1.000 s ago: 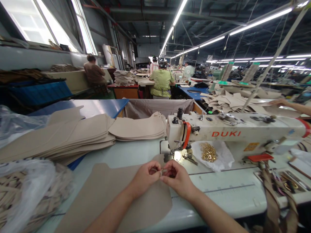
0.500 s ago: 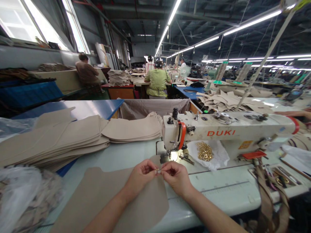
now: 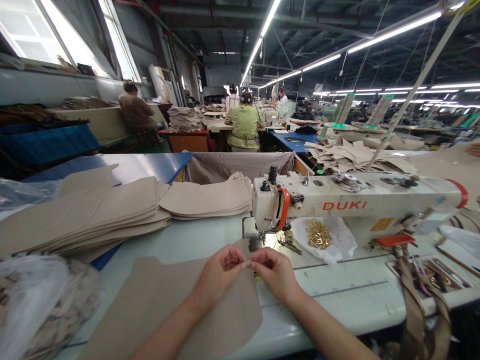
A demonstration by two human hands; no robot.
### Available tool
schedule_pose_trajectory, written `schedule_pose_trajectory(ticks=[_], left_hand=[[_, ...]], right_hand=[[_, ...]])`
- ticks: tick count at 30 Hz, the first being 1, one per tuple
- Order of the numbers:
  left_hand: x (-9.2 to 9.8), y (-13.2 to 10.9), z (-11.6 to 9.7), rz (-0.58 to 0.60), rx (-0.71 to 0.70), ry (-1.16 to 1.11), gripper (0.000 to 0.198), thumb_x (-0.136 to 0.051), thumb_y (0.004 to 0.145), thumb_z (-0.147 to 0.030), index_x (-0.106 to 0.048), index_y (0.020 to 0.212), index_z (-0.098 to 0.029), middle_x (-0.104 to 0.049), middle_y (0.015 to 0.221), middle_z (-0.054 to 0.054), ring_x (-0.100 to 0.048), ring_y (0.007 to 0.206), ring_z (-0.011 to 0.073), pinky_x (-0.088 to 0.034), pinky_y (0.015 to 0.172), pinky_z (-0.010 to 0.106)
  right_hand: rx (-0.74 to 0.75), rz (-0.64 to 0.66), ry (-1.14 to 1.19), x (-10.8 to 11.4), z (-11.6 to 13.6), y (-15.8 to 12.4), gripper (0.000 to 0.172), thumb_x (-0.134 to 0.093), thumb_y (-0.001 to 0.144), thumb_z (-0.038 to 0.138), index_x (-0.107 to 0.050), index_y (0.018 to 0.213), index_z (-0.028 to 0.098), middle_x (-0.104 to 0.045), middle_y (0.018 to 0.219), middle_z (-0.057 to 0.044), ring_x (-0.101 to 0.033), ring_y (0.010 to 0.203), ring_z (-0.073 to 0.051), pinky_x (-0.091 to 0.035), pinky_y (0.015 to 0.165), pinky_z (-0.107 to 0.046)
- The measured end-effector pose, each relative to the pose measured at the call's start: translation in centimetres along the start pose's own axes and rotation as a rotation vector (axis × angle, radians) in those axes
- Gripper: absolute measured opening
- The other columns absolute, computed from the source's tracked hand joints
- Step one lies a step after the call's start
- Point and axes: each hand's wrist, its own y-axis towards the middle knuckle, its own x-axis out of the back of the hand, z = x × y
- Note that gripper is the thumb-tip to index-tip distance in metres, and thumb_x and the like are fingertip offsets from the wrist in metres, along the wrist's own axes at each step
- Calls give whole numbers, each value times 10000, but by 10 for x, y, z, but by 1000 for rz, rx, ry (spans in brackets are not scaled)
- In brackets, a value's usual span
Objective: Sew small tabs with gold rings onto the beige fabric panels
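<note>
My left hand and my right hand meet fingertip to fingertip in front of the sewing machine. Both are closed in a pinch on one small pale thing, mostly hidden by the fingers and too small to name. Beneath the hands lies a flat beige fabric panel, its upper tip close to the presser foot. Just right of the needle area, a white cloth or bag holds a heap of gold metal rings.
Stacked beige panels lie to the left, with a clear plastic bag nearer me. At right, brown straps hang over the edge beside a small tool tray. A co-worker in green sits ahead.
The fingertips have closed further over the small thing, which showed a gold glint before. At the far right edge, another person's arm has moved and a beige panel has come into view.
</note>
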Motion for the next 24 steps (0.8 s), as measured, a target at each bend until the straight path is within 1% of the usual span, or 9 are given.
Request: schedule_pose_trajectory(ticks=[4,8,10,14,17,19,20,22,24], left_hand=[[0,0,0,-5,0,25,219,-687,639,-341,-545,698,-185,-574,639,-22,-544,624,130,-447,610,246],[0,-1,0,-5,2,19,210,-687,642,-328,-547,704,-184,-585,647,-24,-558,630,131,-457,618,246],[0,-2,0,-2,-3,17,188,-681,648,-307,-552,705,-183,-591,652,-25,-562,634,129,-460,627,245],[-2,-2,3,-3,-7,32,149,-662,651,-272,-551,696,-183,-586,648,-30,-564,640,129,-460,647,248],[0,0,3,41,-7,85,137,-651,656,-273,-560,700,-180,-598,660,-15,-576,657,145,-469,663,262],[5,3,1,83,-30,152,130,-636,676,-283,-588,736,-178,-634,721,11,-601,716,174,-482,714,290],[8,5,-1,85,-49,207,140,-622,697,-297,-607,773,-181,-654,776,27,-613,770,194,-484,762,312],[14,7,-3,26,-103,368,197,-585,742,-330,-631,874,-191,-673,913,57,-609,907,238,-455,878,370],[17,9,0,-55,-186,563,249,-554,766,-323,-631,963,-190,-654,1042,88,-563,1037,273,-394,974,427]], right_hand=[[-42,33,34,2,0,1,135,-694,651,315,-652,678,189,-620,589,16,-508,512,-112,-390,503,-227],[-30,70,-32,4,2,0,120,-652,697,304,-658,674,186,-608,565,17,-498,501,-110,-382,504,-226],[9,74,-104,5,3,-1,105,-622,716,277,-657,674,188,-591,572,17,-496,517,-114,-381,510,-226],[150,66,-335,7,9,-3,116,-557,728,187,-657,669,192,-560,596,15,-488,553,-119,-361,520,-221],[214,70,-453,8,12,-4,141,-534,700,129,-640,632,191,-539,576,21,-472,546,-115,-332,516,-218],[190,69,-460,10,12,-3,147,-525,682,117,-632,612,190,-535,560,25,-465,538,-114,-322,508,-216],[157,62,-442,11,12,-3,143,-524,677,122,-631,610,188,-538,551,26,-463,529,-113,-322,503,-216],[71,39,-375,12,12,-2,125,-533,675,145,-631,609,184,-546,529,31,-457,498,-108,-326,488,-216],[-8,15,-303,14,13,0,103,-554,668,163,-626,596,182,-546,499,41,-447,462,-101,-330,469,-214]])
